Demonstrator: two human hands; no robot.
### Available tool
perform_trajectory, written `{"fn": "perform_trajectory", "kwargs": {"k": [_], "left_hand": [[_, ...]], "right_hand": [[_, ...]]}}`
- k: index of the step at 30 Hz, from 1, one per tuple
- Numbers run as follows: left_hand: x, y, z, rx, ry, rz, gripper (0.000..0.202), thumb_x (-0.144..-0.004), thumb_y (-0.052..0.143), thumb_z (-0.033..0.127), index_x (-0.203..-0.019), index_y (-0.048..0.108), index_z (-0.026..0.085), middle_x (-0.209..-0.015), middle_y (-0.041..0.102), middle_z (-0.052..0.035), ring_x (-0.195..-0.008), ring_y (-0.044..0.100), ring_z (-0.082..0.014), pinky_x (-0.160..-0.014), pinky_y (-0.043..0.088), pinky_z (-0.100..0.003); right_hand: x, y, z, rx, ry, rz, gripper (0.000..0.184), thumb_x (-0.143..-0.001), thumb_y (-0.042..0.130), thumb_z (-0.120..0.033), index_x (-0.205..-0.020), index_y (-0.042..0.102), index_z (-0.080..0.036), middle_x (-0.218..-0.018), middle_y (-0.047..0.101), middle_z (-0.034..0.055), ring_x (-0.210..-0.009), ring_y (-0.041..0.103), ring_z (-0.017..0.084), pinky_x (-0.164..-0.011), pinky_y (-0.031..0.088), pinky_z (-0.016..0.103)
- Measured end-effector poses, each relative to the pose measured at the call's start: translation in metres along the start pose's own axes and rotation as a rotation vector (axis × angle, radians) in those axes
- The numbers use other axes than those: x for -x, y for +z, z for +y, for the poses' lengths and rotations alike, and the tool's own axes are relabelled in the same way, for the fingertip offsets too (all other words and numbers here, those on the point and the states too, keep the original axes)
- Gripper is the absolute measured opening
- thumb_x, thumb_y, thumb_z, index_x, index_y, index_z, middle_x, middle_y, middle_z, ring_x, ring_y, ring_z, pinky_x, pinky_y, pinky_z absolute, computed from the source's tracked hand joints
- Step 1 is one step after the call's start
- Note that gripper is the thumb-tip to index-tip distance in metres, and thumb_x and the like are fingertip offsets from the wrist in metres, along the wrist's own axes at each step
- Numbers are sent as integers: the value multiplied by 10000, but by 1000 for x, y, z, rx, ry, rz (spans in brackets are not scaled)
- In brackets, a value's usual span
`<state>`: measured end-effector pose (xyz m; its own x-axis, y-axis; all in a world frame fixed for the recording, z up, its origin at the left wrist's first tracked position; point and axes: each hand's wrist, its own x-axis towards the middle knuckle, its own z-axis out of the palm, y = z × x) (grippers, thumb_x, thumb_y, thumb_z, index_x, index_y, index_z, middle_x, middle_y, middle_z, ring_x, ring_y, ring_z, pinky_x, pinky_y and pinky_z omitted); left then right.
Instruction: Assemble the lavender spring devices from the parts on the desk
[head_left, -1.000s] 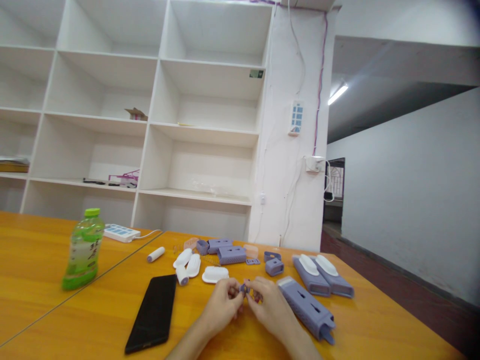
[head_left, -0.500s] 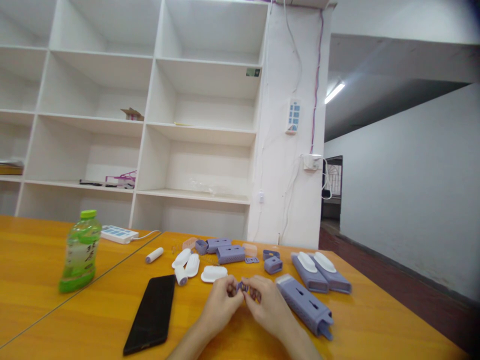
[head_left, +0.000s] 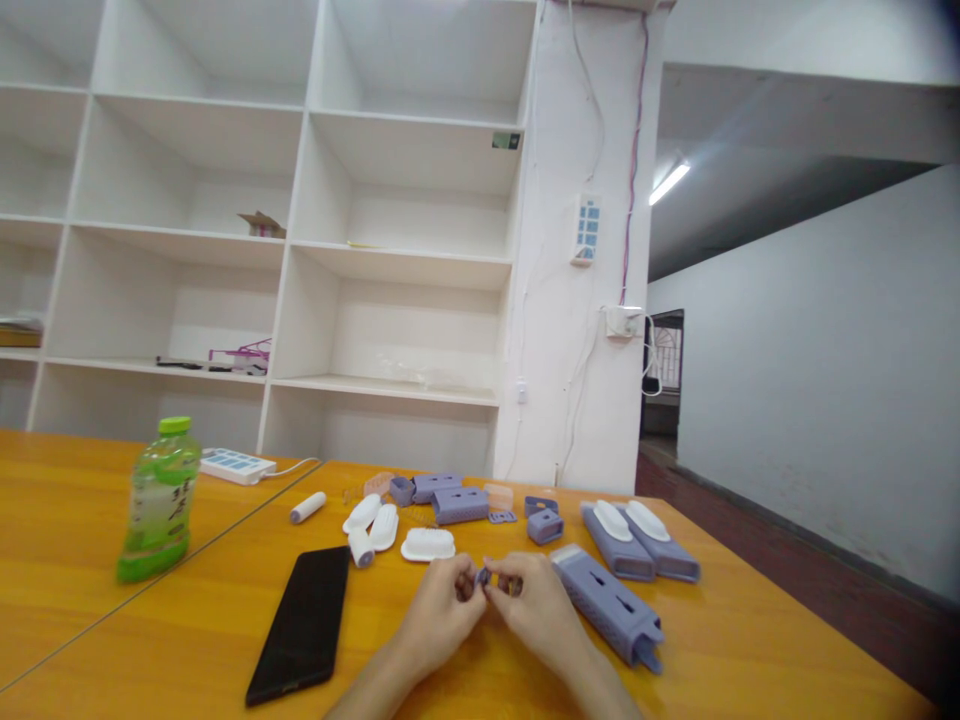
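My left hand [head_left: 441, 610] and my right hand [head_left: 535, 608] meet low over the orange table [head_left: 750, 650], fingertips pinched together on a small purple part [head_left: 485, 577]. Just right of my right hand lies a long purple slotted housing [head_left: 609, 605]. Behind it rest two purple housings with white caps [head_left: 640, 540]. Ahead of my hands sit a white oval cap [head_left: 428, 544], two more white caps [head_left: 375, 522] and several small purple blocks [head_left: 460, 503].
A black phone [head_left: 303, 624] lies left of my left hand. A green bottle [head_left: 157, 499] stands at the left, with a white power strip [head_left: 231, 466] behind it. A small white roller [head_left: 307, 508] lies nearby. White shelving [head_left: 300, 250] fills the back wall.
My hands stay pinched on the small purple part with only slight finger shifts. The view has drifted a little, nothing else has moved.
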<state>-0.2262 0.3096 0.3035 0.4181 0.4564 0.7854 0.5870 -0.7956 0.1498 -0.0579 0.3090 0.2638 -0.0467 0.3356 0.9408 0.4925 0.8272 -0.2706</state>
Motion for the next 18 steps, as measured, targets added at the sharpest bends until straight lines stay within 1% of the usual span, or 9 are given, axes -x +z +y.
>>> {"fn": "perform_trajectory", "kwargs": {"k": [6,9,11,15,18], "left_hand": [[4,0,3,-54,38,-61,118,-782,536,121,-696,583,186,-634,550,24,-624,512,-151,-582,300,-256],[6,0,6,-65,47,-83,128,-780,541,118,-684,591,188,-612,546,29,-598,492,-145,-568,278,-259],[7,0,7,-64,50,-89,131,-777,548,119,-679,599,188,-607,547,29,-594,484,-142,-566,264,-262],[5,2,7,-22,20,-59,124,-775,554,136,-669,587,190,-612,546,28,-606,496,-143,-575,286,-256],[1,4,4,45,-36,-23,114,-813,547,199,-700,560,197,-593,536,39,-565,507,-138,-555,322,-243]], "right_hand": [[3,2,2,66,69,17,173,-780,598,-167,-744,757,-225,-699,729,8,-677,619,178,-613,326,259],[4,4,3,93,88,26,176,-761,589,-139,-708,736,-219,-694,727,16,-683,620,183,-613,317,264],[4,3,3,96,91,26,188,-758,586,-125,-723,746,-218,-711,737,23,-697,631,189,-621,332,265],[3,-1,5,62,55,6,214,-799,611,-153,-867,795,-238,-809,771,24,-774,662,198,-708,406,266],[1,-2,7,25,21,-5,190,-857,619,-211,-915,797,-244,-835,769,22,-786,663,201,-722,431,267]]}}
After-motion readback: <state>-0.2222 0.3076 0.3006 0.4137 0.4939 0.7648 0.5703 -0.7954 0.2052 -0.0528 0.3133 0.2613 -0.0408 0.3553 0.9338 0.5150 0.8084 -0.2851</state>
